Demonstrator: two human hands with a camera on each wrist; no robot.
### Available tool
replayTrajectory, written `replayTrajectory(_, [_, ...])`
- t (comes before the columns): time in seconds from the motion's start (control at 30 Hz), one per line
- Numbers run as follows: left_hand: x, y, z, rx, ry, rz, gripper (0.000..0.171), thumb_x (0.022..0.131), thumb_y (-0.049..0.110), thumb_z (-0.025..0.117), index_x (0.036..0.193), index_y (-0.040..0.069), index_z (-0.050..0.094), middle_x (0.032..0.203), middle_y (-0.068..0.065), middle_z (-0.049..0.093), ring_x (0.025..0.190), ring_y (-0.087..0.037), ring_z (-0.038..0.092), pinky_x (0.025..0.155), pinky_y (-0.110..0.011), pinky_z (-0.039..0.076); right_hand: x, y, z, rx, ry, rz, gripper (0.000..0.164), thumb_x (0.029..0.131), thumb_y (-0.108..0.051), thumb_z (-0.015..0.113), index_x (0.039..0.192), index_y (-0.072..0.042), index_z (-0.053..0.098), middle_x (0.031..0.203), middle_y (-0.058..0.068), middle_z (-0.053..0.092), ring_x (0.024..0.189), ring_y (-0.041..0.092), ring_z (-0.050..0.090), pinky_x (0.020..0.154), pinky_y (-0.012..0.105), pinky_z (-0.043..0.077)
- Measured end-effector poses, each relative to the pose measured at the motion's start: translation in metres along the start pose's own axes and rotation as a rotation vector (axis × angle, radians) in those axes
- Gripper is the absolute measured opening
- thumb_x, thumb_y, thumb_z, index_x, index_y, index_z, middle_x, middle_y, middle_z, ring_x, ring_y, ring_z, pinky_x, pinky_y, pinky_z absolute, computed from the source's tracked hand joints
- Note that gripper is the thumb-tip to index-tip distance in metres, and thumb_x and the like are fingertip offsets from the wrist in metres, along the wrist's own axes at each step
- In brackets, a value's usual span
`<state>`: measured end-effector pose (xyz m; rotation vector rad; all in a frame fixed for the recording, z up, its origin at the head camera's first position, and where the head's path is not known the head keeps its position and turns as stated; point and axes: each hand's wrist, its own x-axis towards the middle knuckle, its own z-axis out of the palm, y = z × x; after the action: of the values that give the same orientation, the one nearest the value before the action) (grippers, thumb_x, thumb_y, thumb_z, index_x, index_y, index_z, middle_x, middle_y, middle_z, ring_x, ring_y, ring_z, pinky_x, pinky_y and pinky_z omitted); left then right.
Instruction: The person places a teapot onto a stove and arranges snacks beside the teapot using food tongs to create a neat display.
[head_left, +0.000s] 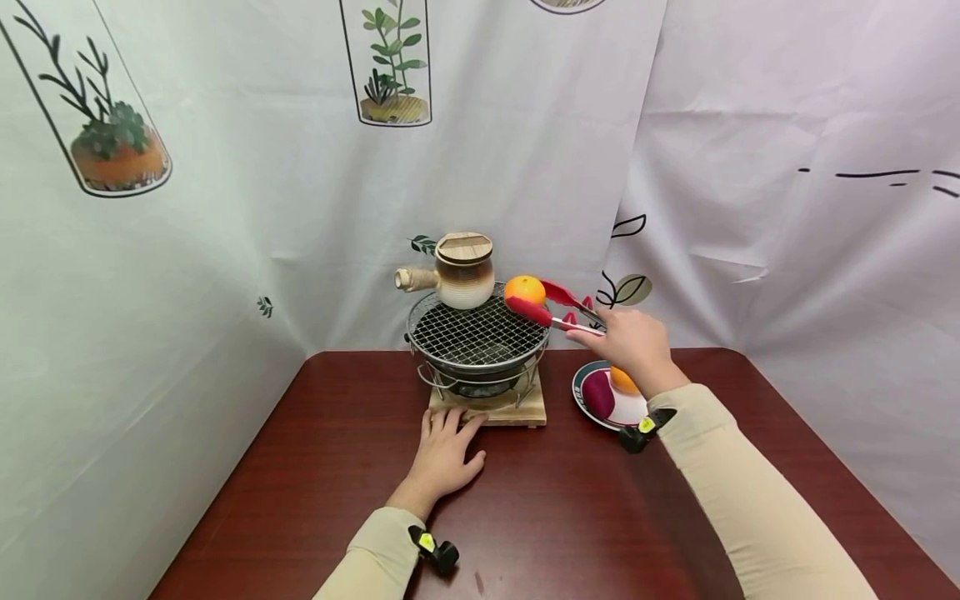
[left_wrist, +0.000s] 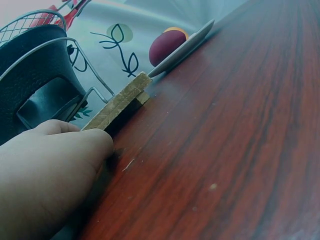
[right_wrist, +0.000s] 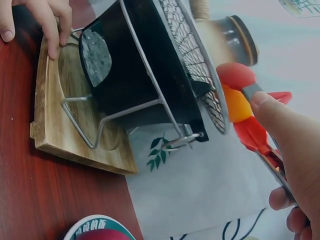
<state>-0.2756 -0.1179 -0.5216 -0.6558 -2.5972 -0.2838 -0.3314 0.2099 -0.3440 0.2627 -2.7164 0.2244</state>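
My right hand (head_left: 636,346) grips red-tipped tongs (head_left: 531,312), whose heads sit either side of an orange (head_left: 525,289) at the right rim of the round wire grill rack (head_left: 480,333). In the right wrist view the orange (right_wrist: 237,104) shows between the red heads, close against the rack's edge. My left hand (head_left: 444,454) rests its fingers on the front edge of the wooden base (head_left: 517,414) under the black stove (right_wrist: 142,65). On the back of the rack stands a pot (head_left: 465,279) with a wooden lid and a side handle pointing left.
Right of the stove, a plate (head_left: 581,398) with a patterned rim bears a dark purple-red fruit or vegetable (head_left: 598,394) and another orange (head_left: 623,382), partly behind the right forearm. A pale printed cloth (head_left: 525,167) hangs behind the dark red table (head_left: 360,400).
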Motion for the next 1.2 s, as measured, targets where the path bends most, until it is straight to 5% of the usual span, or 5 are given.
replayTrajectory(0.47, [0.0, 0.0, 0.0, -0.003, -0.001, -0.004, 0.055, 0.088, 0.04, 0.068, 0.14, 0.025, 0.059, 0.14, -0.012, 0.048, 0.13, -0.037, 0.043, 0.11, -0.07, 0.024, 0.005, -0.015, 0.002, -0.016, 0.008, -0.027, 0.086, 0.081, -0.084, 0.052, 0.125, -0.012, 0.066, 0.104, 0.015, 0.073, 0.087, 0.032, 0.068, 0.062, 0.051, 0.054])
replayTrajectory(0.73, [-0.001, -0.001, -0.001, -0.008, -0.008, -0.006, 0.055, 0.088, 0.039, 0.068, 0.14, 0.025, 0.059, 0.14, -0.012, 0.049, 0.13, -0.037, 0.043, 0.11, -0.07, 0.024, 0.007, -0.018, -0.003, -0.034, -0.034, -0.017, 0.084, 0.082, -0.076, 0.061, 0.136, -0.012, 0.063, 0.111, 0.016, 0.072, 0.088, 0.033, 0.068, 0.062, 0.049, 0.055])
replayTrajectory(1.2, [0.0, 0.0, -0.003, -0.003, -0.016, 0.002, 0.055, 0.088, 0.04, 0.068, 0.141, 0.026, 0.058, 0.14, -0.011, 0.048, 0.129, -0.037, 0.043, 0.11, -0.069, 0.024, 0.0, -0.008, -0.004, 0.031, -0.077, 0.0, 0.101, 0.078, -0.085, 0.054, 0.148, -0.012, 0.053, 0.13, 0.02, 0.065, 0.106, 0.036, 0.064, 0.071, 0.052, 0.054])
